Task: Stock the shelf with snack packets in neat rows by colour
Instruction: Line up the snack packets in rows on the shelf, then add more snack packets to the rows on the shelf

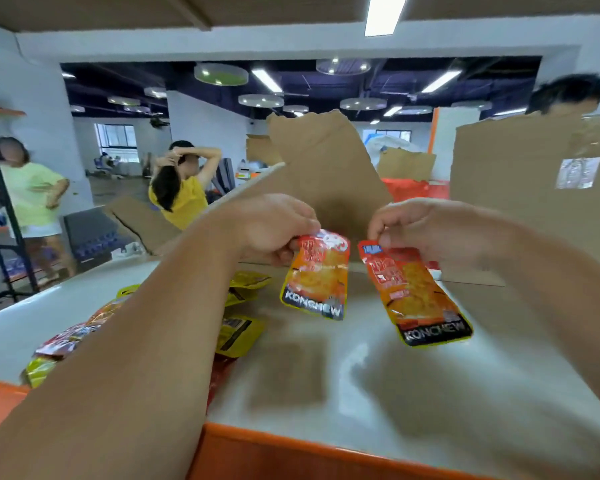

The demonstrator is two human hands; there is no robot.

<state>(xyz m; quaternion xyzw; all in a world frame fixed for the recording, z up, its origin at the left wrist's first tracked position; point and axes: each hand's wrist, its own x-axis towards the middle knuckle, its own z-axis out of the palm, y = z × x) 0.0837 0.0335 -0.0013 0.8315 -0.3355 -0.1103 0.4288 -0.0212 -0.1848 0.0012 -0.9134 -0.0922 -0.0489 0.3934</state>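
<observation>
My left hand (267, 226) pinches the top of an orange snack packet (317, 278) that hangs above the white shelf top (378, 375). To its right, my right hand (426, 226) pinches the top corner of a second orange packet (416, 292), which tilts down to the right. Both packets are off the surface. Several yellow packets (238, 336) and red and orange packets (73, 337) lie loose on the shelf to the left, partly hidden by my left forearm.
The shelf has an orange front edge (291, 445). Brown cardboard sheets (326, 168) stand along its back, with a large cardboard box (534, 188) at the right. Two people (184, 188) stand beyond the shelf at left, and a black rack (0, 220) is at far left.
</observation>
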